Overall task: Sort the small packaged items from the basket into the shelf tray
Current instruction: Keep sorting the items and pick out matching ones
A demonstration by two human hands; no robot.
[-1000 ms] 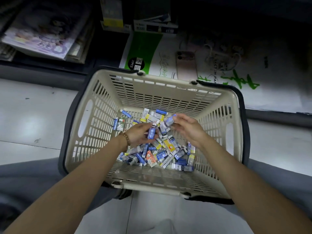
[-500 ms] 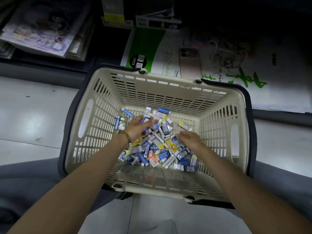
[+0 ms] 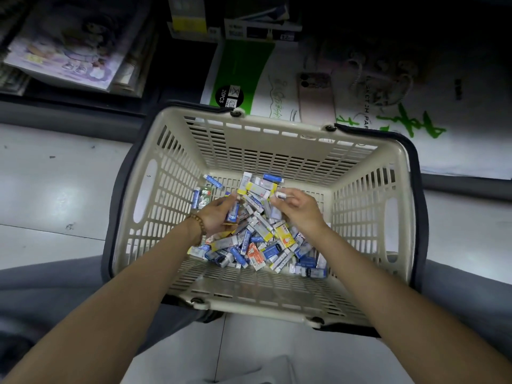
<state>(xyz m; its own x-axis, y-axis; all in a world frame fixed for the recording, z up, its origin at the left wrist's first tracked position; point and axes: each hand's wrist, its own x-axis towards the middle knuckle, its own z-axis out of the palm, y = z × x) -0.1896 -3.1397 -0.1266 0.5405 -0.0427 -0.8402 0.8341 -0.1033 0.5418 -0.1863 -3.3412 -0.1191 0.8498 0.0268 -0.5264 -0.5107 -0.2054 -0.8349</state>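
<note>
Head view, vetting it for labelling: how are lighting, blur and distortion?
Head view: basket well lit; floor tiles show soft glare; shelf above sinks into shadow; right hand slightly blurred; wide-angle lens bows straight edges.

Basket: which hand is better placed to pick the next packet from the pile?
Probably the right hand: it pinches only one small white packet, directly above the pile. The left hand grips a blue packet in its palm.

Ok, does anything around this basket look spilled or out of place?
Nothing spilled: the small packets lie jumbled inside the basket. One oddity: what looks like a pink phone lies on the paper packs behind it.
</note>
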